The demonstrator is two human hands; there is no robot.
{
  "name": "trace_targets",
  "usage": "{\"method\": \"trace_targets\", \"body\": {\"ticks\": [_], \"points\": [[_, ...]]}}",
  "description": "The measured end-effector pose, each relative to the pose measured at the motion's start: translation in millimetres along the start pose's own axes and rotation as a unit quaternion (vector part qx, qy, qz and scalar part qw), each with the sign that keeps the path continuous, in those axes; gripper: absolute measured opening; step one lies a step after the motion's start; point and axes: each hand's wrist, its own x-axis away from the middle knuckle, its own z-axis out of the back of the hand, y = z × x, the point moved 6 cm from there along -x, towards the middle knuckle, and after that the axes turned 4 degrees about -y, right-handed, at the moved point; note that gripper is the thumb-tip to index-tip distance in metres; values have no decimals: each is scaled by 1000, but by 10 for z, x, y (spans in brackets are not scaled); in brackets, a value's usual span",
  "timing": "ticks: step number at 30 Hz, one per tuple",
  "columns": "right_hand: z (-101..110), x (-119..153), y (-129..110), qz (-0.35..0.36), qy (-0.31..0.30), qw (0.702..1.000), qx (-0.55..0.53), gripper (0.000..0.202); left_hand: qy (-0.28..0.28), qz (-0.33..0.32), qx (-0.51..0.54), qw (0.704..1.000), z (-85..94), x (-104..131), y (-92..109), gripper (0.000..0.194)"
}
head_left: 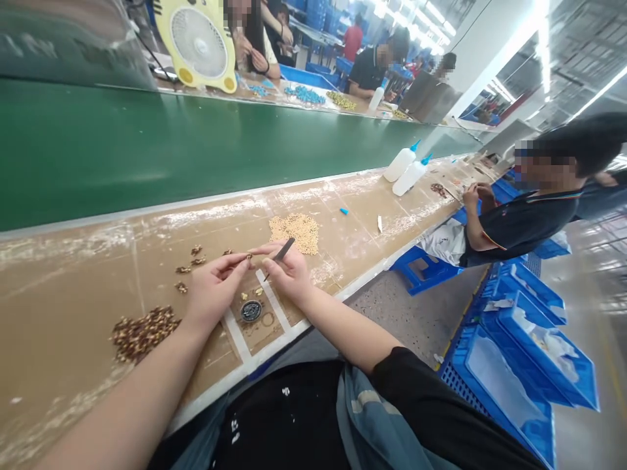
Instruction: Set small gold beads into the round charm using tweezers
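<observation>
My left hand (214,288) is closed in a pinch on a small brown-and-gold piece (249,256), mostly covered by the fingertips. Fingertips of my right hand (292,273) meet the same piece from the other side. Tucked in that right hand are dark tweezers (284,249), their thin tip pointing down to the table. Below the hands lies a small round dark dish (251,311), with a few yellowish bits (258,292) beside it. A pile of brown-and-gold pieces (144,334) is left of my left forearm, and several loose ones (183,269) lie beyond the hand.
A heap of small tan beads (294,232) lies past my right hand. Farther right are a blue cap (343,211) and two white squeeze bottles (400,164). A green conveyor belt (147,150) runs behind the table. A co-worker (529,215) sits at right, near blue crates (504,385).
</observation>
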Motion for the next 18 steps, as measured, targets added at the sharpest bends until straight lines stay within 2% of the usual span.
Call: {"method": "trace_targets", "body": {"ticks": [9, 18], "points": [[-15, -12, 4, 18, 1, 999, -28, 34, 5, 1, 3, 1000, 13, -12, -11, 44], [-39, -12, 59, -17, -3, 1000, -15, 30, -2, 11, 23, 1000, 24, -29, -42, 47]]}}
